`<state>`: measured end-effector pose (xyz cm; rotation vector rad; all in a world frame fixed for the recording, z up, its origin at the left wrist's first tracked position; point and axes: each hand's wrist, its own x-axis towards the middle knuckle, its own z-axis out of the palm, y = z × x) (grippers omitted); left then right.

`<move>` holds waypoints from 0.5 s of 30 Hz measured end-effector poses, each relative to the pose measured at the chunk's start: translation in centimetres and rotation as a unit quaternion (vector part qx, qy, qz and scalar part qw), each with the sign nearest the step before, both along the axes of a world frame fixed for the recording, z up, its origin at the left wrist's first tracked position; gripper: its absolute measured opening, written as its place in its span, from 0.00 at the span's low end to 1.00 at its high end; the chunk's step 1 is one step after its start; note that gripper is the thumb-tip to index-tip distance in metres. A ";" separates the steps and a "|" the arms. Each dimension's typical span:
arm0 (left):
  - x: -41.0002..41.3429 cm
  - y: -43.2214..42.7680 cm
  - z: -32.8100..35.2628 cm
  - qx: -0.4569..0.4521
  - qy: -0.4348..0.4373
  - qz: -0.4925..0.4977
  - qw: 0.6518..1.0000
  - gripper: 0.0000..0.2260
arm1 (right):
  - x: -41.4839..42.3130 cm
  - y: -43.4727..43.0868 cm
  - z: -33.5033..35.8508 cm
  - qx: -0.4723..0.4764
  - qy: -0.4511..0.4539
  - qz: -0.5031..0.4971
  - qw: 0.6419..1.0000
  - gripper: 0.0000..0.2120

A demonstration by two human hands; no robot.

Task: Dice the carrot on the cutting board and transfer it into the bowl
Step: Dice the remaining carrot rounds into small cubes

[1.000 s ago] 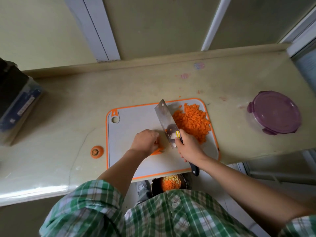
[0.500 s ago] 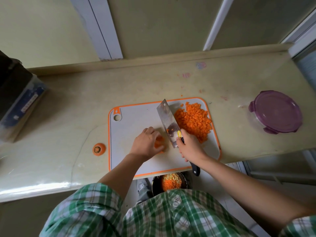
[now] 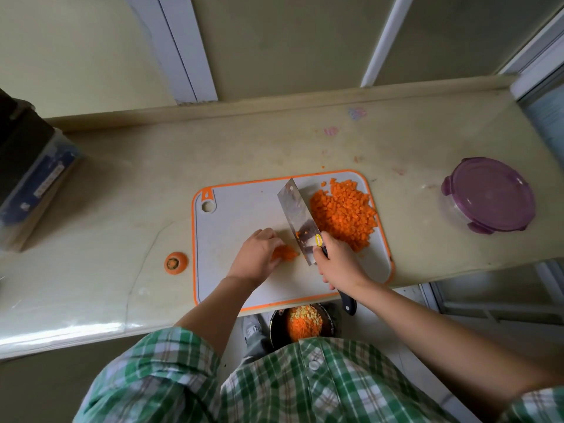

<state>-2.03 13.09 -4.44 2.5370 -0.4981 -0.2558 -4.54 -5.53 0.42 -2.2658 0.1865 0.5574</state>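
Holding the carrot piece (image 3: 283,252) under curled left hand (image 3: 256,257) fingers on the cutting board (image 3: 232,215); gripping the cleaver (image 3: 297,215) handle in wrapped right hand (image 3: 338,264) fingers, blade just beside the left fingertips, with diced carrot (image 3: 345,215) heaped beyond the right fingers.

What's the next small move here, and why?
Probably bring the cleaver down on the carrot pieces the left hand steadies. They look coarser than the diced pile, and the blade sits just right of them in the right hand.

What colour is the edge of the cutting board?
Orange; the board itself is pale grey. Seen best in the head view.
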 end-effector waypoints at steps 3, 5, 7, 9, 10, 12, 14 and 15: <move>-0.1 -0.7 -0.2 -0.004 0.001 0.045 0.999 0.06 | 0.2 0.0 -0.1 -0.004 -0.005 -0.001 1.000 0.06; -0.2 -0.9 -0.2 -0.004 0.001 0.058 0.998 0.07 | 0.3 0.1 -0.2 -0.007 -0.010 0.000 1.000 0.06; -0.4 -0.8 -0.1 -0.003 -0.003 0.044 0.999 0.09 | 0.3 0.2 -0.3 -0.012 -0.014 0.010 1.000 0.06; -0.7 -0.6 0.1 -0.005 -0.011 0.040 0.999 0.12 | 0.2 0.3 -0.4 -0.015 -0.015 0.016 1.000 0.06; -0.7 -0.4 0.2 -0.005 -0.010 0.050 0.999 0.12 | 0.2 0.4 -0.5 -0.016 -0.018 0.016 1.000 0.06; -0.5 -0.2 0.3 -0.005 -0.006 0.080 0.997 0.07 | 0.2 0.5 -0.5 -0.019 -0.026 0.016 0.999 0.06; -0.2 -0.2 0.2 -0.009 0.007 0.103 0.995 0.06 | 0.2 0.7 -0.6 -0.013 -0.028 0.017 0.999 0.06; -0.1 -0.3 0.2 -0.009 0.014 0.107 0.994 0.07 | 0.2 0.8 -0.7 -0.012 -0.027 0.020 0.999 0.06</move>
